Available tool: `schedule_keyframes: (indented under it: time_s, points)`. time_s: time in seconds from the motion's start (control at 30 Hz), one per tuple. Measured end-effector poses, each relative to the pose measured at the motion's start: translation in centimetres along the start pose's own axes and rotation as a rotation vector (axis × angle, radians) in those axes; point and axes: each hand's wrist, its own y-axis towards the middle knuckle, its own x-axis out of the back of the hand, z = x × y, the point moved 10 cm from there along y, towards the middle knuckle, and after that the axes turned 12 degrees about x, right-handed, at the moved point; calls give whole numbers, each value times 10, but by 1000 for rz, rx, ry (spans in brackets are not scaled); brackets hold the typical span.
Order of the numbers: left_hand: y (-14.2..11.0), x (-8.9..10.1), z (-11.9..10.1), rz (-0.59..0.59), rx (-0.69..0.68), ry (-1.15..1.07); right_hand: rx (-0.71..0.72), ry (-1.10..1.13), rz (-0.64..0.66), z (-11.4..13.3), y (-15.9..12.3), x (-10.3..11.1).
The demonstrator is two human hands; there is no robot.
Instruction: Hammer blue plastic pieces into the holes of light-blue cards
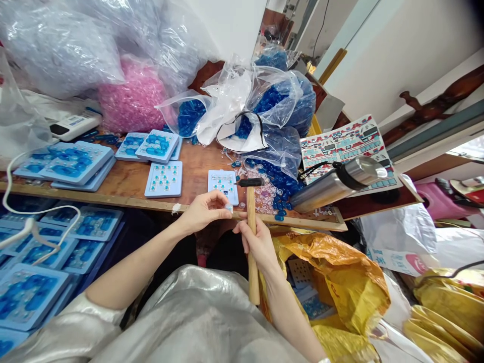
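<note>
My right hand [259, 244] is wrapped round the wooden handle of a hammer [252, 217], whose black head points up at the table edge. Between the thumb and fingers of my left hand [207, 212] is a small clear round plastic piece [229, 207]. Just beyond my hands lies a light blue square tray [223, 176] with small turquoise pieces in it. A similar square tray [164, 192] rests to its left. Clear ring-like pieces [264, 199] and dark blue beads [280, 206] lie scattered right of the hammer head.
Plastic bags of blue pieces [280, 101] and a bag of pink pieces [130, 96] stand at the back. Stacked blue trays [85, 161] fill the left side. A steel flask [333, 186] leans on a printed sheet [348, 141]. An open yellow sack [340, 282] sits below right.
</note>
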Motion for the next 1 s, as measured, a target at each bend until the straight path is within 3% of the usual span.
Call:
schedule_keyframes:
  time_s: [0.07,0.17,0.3,0.43,0.67,1.0]
  points:
    - [0,-8,4,62,8,78,26,17,-14,10,2,-1]
    - [-2,-14,-3,66,-93,300,51,-2,-31,18,5,-2]
    - [-13,-19,-23,-51,-275,593,55,-8,-57,15,8,-2]
    - [-25,-30,-39,-138,-427,752,36,24,-83,7,8,-4]
    - [-32,-39,-46,-203,-551,825,33,61,-137,3,6,-1]
    - [-30,-35,-46,-180,-503,764,55,-4,-218,5,5,3]
